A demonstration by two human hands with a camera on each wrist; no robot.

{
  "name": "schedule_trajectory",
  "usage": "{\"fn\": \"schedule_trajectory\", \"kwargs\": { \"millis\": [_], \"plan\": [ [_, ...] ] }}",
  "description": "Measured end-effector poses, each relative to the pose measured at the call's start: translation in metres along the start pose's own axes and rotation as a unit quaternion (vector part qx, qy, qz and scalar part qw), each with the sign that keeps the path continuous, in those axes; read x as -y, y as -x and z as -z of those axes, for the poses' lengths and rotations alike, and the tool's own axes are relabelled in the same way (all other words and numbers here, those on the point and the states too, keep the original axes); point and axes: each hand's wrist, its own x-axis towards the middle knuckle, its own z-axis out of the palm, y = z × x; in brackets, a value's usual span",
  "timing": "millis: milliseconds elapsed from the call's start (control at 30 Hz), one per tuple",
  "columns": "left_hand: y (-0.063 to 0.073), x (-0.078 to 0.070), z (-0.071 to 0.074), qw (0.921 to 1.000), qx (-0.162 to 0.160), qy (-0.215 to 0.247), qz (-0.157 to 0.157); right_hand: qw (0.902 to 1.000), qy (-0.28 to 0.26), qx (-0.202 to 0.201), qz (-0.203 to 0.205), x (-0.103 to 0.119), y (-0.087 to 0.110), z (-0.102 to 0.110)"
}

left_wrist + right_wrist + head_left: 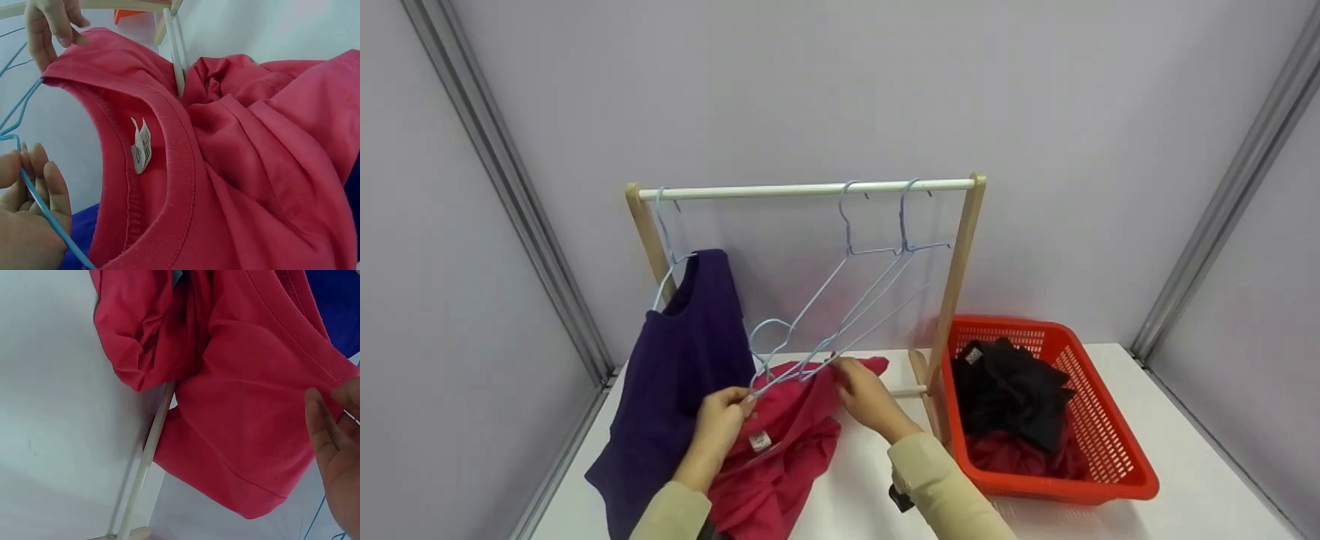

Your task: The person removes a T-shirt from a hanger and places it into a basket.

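A pinkish-red T-shirt point(787, 469) is spread below the hands, its ribbed neckline and white label point(142, 147) facing up. My left hand point(718, 421) holds a light blue wire hanger point(48, 216) between thumb and fingers, at the neckline's left side. On the opposite side, my right hand point(868, 396) pinches the shirt's shoulder beside the neckline, near the hanger's other end. In the right wrist view, that hand point(340, 439) has thumb and fingertips on the cloth by the collar. Part of the hanger inside the shirt is hidden.
A clothes rack with a white bar point(757, 192) and wooden posts stands behind. A purple garment point(690, 375) hangs on its left; two bare wire hangers hang on its right. At right, a red plastic basket point(1057, 489) contains black clothing point(1012, 397) and dark red cloth point(1011, 456).
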Motion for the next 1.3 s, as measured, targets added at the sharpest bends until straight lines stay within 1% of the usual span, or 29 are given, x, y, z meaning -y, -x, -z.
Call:
{"fn": "schedule_trajectory", "kwargs": {
  "millis": [100,200,267,400,500,567,667,733,867,933,1000,1100,1200,1300],
  "plan": [
    [0.0,0.002,0.0,0.9995,0.018,-0.021,-0.017,0.9996,-0.017,-0.016,-0.013,-0.001,-0.001,-0.001],
    [0.002,0.003,0.0,0.9954,0.03,-0.066,-0.062,0.9981,-0.028,-0.044,-0.033,-0.001,-0.001,-0.001],
    [0.002,0.004,-0.001,0.989,0.037,-0.1,-0.102,0.9965,-0.032,-0.063,-0.045,-0.001,-0.002,-0.001],
    [0.003,0.005,-0.003,0.971,0.038,-0.162,-0.172,0.9914,-0.064,-0.085,-0.076,-0.001,-0.001,0.0],
    [0.003,0.007,-0.005,0.9601,0.026,-0.196,-0.198,0.986,-0.093,-0.089,-0.106,-0.002,-0.002,0.003],
    [0.003,0.009,-0.005,0.9557,0.016,-0.21,-0.205,0.9799,-0.117,-0.096,-0.131,-0.003,-0.003,0.006],
    [0.003,0.009,-0.004,0.9507,0.006,-0.228,-0.21,0.965,-0.164,-0.119,-0.166,-0.009,-0.003,0.012],
    [0.003,0.009,-0.004,0.9474,0.002,-0.235,-0.217,0.9538,-0.194,-0.145,-0.177,-0.013,-0.003,0.016],
    [0.004,0.007,-0.003,0.9412,-0.01,-0.24,-0.238,0.9364,-0.218,-0.192,-0.198,-0.022,-0.002,0.022],
    [0.003,0.006,-0.003,0.9404,-0.021,-0.237,-0.243,0.9307,-0.212,-0.208,-0.214,-0.026,-0.002,0.025],
    [0.003,0.005,-0.004,0.9389,-0.034,-0.24,-0.245,0.926,-0.204,-0.215,-0.234,-0.028,0.0,0.028],
    [0.002,0.005,-0.005,0.9346,-0.05,-0.255,-0.243,0.9233,-0.177,-0.221,-0.26,-0.031,0.002,0.031],
    [0.001,0.007,-0.006,0.9265,-0.064,-0.277,-0.247,0.92,-0.149,-0.229,-0.281,-0.034,0.005,0.034],
    [0.001,0.008,-0.007,0.9204,-0.084,-0.289,-0.25,0.9182,-0.134,-0.24,-0.285,-0.039,0.007,0.035]
  ]
}}
